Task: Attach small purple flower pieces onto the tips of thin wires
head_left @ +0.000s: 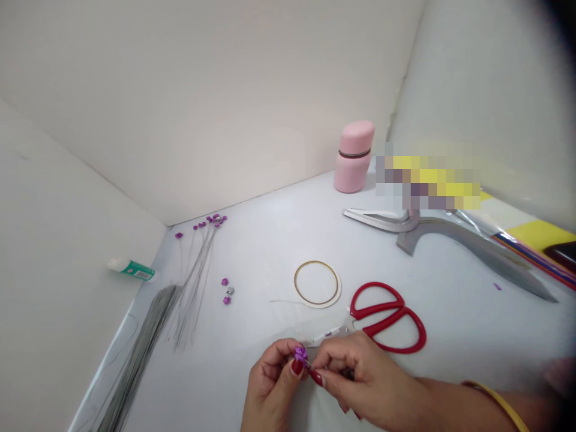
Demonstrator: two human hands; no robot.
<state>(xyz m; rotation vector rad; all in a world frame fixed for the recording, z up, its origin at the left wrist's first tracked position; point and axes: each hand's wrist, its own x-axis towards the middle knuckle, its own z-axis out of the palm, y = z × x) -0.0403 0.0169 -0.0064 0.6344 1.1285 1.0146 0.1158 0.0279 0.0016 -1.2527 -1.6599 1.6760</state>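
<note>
Low in the head view, my left hand [272, 387] pinches a small shiny purple folded star [300, 353] between thumb and finger. Close against it, my right hand [364, 372] is closed with thumb and fingertip on a thin wire [308, 363] that meets the star. Most of that wire is hidden by my fingers. Scissors [418, 336] with red handles lie just behind my right hand, blades pointing left. Beyond them rests a thin ring of tape [338, 294]. Two loose purple stars [226, 300] and a silver one [230, 291] sit to the left.
Wire stems with purple heads [216, 219] lie at the back left, beside a thick bundle of grey wires [139, 354]. A white and green tube [135, 269] is at the left edge. Back right are a pink bottle [353, 171], a grey metal tool [477, 243] and a plastic packet [535, 237].
</note>
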